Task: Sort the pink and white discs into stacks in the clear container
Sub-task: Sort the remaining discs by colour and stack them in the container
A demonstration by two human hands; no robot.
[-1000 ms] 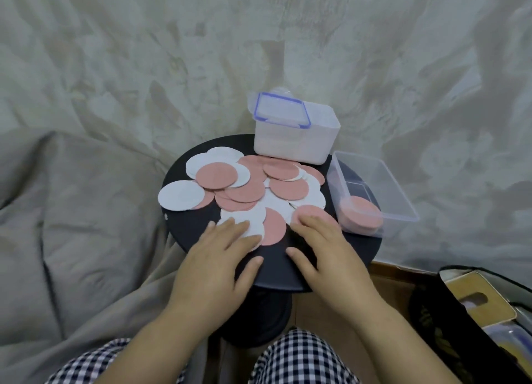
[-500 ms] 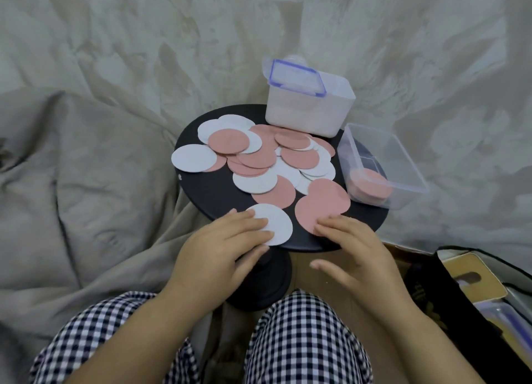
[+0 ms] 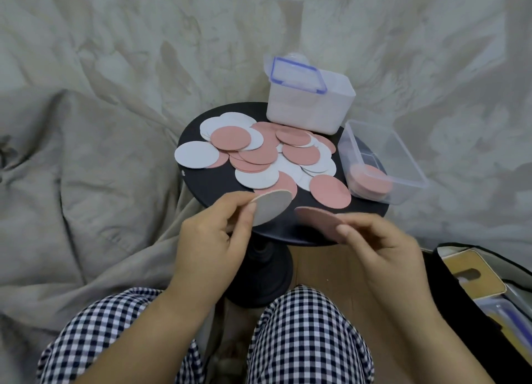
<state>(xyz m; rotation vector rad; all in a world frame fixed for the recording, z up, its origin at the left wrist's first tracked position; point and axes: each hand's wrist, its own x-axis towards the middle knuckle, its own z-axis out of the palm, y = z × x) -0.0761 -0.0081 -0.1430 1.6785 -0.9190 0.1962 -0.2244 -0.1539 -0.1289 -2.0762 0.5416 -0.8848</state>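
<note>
Sorting step in hand: taking two discs from the heap, one per hand. Pinching a white disc [image 3: 272,208] between thumb and fingers of the left hand [image 3: 213,239], tilted up on edge above the near rim of the round black table [image 3: 207,182]. Pinching a pink disc [image 3: 316,218] by its near edge in the right hand [image 3: 383,245], held nearly flat, just beside the white one and not touching it. Both grips closed only as far as a thin disc allows. Right hand blurred, so cannot tell how many fingers bear on the pink disc.

Judging from the pink stack [image 3: 371,179] already lying at the near end of the clear container [image 3: 408,156] on the table's right edge: next, probably carrying the pink disc rightward over the rim and laying it flat and square on that stack. No white stack visible in the container, so likely starting one beside the pink. Needs a light release to avoid knocking the stack askew.

Plenty left to sort: a loose overlapping pile [image 3: 259,153] of pink and white across the tabletop.
</note>
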